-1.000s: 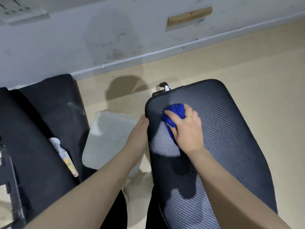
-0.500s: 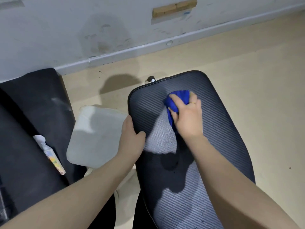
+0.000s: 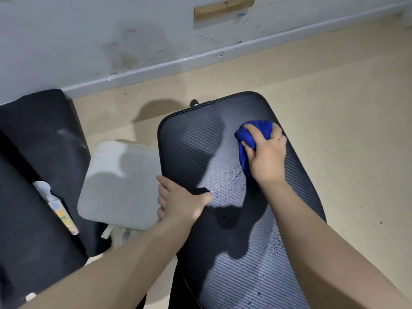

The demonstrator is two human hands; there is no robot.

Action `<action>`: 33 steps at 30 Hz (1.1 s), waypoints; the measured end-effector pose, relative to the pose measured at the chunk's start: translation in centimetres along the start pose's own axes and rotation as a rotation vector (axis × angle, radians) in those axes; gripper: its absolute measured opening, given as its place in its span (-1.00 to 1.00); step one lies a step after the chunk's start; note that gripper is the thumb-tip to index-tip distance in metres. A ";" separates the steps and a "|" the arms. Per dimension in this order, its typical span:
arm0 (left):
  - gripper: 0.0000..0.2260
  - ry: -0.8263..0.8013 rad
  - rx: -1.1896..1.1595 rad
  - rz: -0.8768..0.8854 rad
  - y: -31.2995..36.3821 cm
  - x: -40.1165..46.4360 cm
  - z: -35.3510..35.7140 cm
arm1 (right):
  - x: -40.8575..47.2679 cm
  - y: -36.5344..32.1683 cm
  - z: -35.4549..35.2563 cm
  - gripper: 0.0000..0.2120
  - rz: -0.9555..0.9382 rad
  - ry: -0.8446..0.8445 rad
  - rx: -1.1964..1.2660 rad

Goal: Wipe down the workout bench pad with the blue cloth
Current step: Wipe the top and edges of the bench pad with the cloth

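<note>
Soft bunched blue cloth gripped by right hand, pressed on wet ribbed black bench pad; pad edge clasped by left hand.

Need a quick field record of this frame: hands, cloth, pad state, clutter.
right hand: grips blue cloth, pressing it on the bench pad near its far right part
left hand: grips the pad's left edge
pad surface: droplets visible mid-pad and nearer the camera
clutter: grey cushion left of pad; spray bottle on black mat
</note>
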State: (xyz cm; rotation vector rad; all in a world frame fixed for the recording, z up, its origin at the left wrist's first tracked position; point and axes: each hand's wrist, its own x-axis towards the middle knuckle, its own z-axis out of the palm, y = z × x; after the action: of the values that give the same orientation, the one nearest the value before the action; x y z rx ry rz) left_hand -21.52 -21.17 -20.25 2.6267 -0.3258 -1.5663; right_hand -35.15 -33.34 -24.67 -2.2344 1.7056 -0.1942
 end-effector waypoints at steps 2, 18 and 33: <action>0.16 0.028 -0.005 0.004 0.3 0.1 0.5 | 0.5 0.6 0.0 -0.65 0.092 0.057 0.019; 0.09 0.181 -0.142 -0.061 1.4 0.9 2.4 | -1.7 0.7 -0.1 -0.63 0.144 0.031 0.049; -0.74 -0.140 -0.687 0.164 -3.3 2.9 -5.4 | -4.8 -11.4 4.4 -0.66 0.014 0.019 0.138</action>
State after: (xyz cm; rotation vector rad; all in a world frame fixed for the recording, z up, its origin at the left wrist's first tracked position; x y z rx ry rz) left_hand -14.96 -18.84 -20.68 1.9275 0.0034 -1.4695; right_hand -24.74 -25.30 -24.63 -2.1266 1.6633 -0.3208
